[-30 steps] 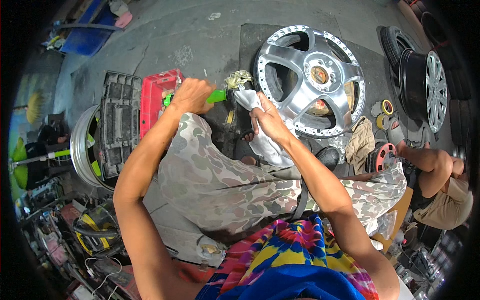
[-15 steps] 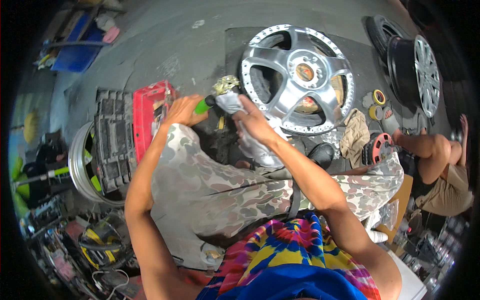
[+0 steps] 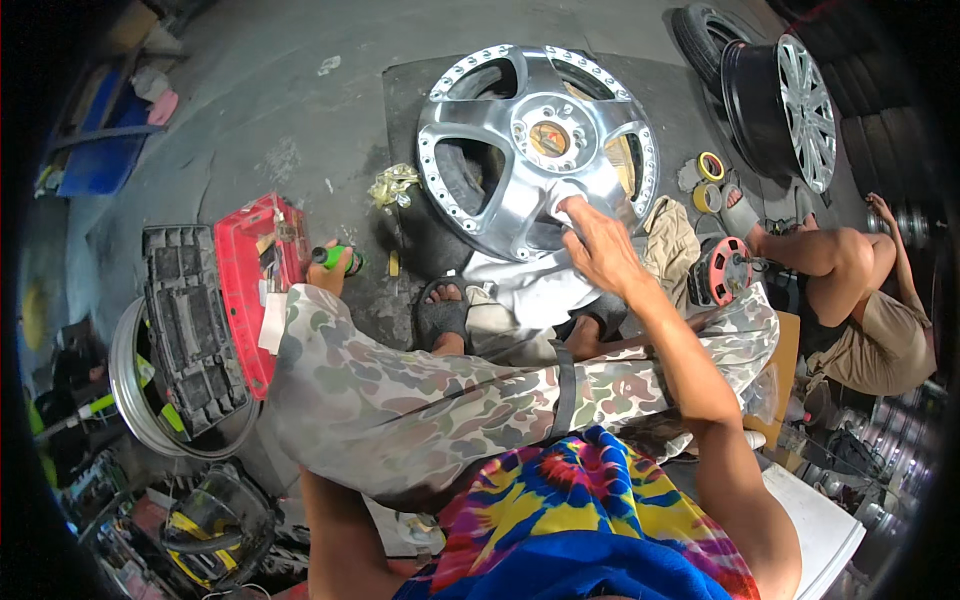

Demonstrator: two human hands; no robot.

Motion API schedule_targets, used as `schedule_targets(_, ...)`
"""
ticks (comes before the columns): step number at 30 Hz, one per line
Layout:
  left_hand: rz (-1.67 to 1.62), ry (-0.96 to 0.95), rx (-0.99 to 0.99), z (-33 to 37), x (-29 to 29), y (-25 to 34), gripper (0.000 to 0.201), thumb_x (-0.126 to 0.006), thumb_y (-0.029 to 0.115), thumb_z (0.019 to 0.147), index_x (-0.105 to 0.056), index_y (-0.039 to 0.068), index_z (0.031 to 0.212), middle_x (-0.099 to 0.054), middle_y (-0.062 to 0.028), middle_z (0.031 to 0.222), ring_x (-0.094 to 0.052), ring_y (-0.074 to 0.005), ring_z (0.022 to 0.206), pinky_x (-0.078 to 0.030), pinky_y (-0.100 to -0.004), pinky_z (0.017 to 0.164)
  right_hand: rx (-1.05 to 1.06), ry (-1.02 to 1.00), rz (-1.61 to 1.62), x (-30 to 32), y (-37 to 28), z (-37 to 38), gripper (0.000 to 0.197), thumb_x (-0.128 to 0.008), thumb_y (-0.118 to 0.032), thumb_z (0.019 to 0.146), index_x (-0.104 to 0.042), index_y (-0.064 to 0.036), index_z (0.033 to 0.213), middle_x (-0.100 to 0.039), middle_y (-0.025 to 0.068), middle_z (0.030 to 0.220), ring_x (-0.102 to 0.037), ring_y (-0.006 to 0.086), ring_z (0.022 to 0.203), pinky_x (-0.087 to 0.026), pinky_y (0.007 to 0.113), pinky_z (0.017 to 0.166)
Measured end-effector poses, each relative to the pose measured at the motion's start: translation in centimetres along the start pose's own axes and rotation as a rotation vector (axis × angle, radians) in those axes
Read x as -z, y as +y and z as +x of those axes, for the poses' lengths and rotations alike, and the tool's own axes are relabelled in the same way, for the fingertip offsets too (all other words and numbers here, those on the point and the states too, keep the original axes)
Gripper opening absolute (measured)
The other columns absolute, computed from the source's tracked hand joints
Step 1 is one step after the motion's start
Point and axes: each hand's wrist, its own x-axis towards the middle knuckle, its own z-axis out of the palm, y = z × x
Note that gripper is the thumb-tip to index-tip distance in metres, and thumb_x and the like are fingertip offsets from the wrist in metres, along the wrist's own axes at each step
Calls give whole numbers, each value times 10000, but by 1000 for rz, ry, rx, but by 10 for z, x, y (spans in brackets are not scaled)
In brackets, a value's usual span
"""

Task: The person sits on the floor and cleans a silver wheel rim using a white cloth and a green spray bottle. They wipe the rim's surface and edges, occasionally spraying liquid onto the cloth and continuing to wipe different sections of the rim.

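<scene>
Head view: the silver 5-spoke wheel (image 3: 532, 180) lies face up. The right hand (image 3: 602, 245) grasps a white cloth (image 3: 563, 193) against the wheel's face, on the near side of its hub. Well left of the wheel, the left hand (image 3: 328, 277) is wrapped around a green bottle (image 3: 331, 258). Farther left of the wheel sits a red toolbox (image 3: 236, 295); just right of the wheel lie 2 tape rolls (image 3: 698, 197).

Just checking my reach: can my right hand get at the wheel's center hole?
Likely yes: the right hand holds a cloth on the wheel, near the center hole; nothing visible blocks it.
</scene>
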Motion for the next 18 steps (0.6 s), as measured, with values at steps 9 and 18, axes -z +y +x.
schedule_targets(9, -309, -229, 88, -11, 14, 17, 815, -898, 146, 858, -466, -1, 1533, -669, -116, 1307, -661, -187, 1179, -536, -336, 1032, 107, -32, -264, -11, 10, 39, 245, -654, -106, 917, -502, -93, 1109, -655, 125, 1075, -692, 428, 788, -545, 537, 683)
schedule_targets(18, -697, -76, 422, -71, 68, 79, 811, -824, 120, 919, -392, 68, 1603, -574, -147, 1454, -633, -202, 1217, -530, -338, 1026, 55, -110, -254, -12, 16, 34, 261, -632, -93, 936, -492, -98, 1157, -642, 150, 1116, -676, 452, 844, -533, 556, 680)
